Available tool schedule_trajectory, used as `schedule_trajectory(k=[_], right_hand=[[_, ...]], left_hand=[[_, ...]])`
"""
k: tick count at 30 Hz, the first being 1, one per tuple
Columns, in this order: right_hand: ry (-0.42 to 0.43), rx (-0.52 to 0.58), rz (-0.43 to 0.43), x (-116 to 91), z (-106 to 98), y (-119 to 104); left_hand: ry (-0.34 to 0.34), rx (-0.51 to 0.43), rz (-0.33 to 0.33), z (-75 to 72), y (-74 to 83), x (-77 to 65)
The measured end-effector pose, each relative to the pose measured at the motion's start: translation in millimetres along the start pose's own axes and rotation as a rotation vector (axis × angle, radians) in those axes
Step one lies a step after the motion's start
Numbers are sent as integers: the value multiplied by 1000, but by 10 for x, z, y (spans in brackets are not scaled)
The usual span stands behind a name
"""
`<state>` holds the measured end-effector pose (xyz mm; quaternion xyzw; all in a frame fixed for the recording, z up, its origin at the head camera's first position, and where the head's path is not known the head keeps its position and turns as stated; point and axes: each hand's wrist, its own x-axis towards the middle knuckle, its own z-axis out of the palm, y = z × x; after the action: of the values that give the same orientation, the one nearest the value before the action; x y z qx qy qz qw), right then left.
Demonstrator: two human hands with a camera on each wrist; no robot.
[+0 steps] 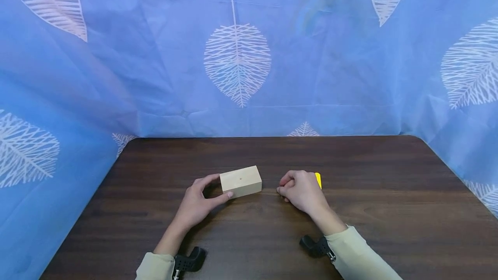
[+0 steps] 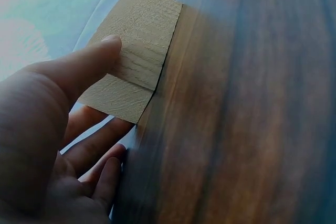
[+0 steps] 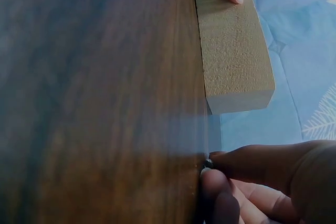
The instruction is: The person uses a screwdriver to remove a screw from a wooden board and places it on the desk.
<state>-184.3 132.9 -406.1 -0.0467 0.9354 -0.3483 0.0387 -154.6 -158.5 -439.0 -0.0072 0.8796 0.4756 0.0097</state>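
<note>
A pale wooden block (image 1: 241, 181) lies on the dark table, with a small dark spot on its top face. My left hand (image 1: 196, 204) grips the block's left end. The thumb (image 2: 97, 59) presses on the near side, while the other fingers reach round behind. To the right of the block, my right hand (image 1: 305, 191) is low at the table top. Its thumb and index finger pinch a small dark thing (image 3: 208, 164), mostly hidden by the fingertips; I cannot tell its kind. Just behind that hand, a yellow object (image 1: 318, 179) shows only in part.
The dark wood-grain table (image 1: 389, 228) spreads round both hands. Beyond its far edge hangs a blue cloth (image 1: 167, 55) with white leaf prints. Black camera mounts sit on both wrists, at the cuffs of light sleeves (image 1: 359, 254).
</note>
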Motion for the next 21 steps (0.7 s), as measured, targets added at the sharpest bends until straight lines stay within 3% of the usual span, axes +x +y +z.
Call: schedule_trajectory(k=[11, 21], right_hand=[[45, -55, -32, -97, 21, -72], [40, -117, -25, -135, -125, -180]], left_hand=[[-5, 6, -7, 0, -14, -45], [-19, -30, 25, -65, -98, 41]])
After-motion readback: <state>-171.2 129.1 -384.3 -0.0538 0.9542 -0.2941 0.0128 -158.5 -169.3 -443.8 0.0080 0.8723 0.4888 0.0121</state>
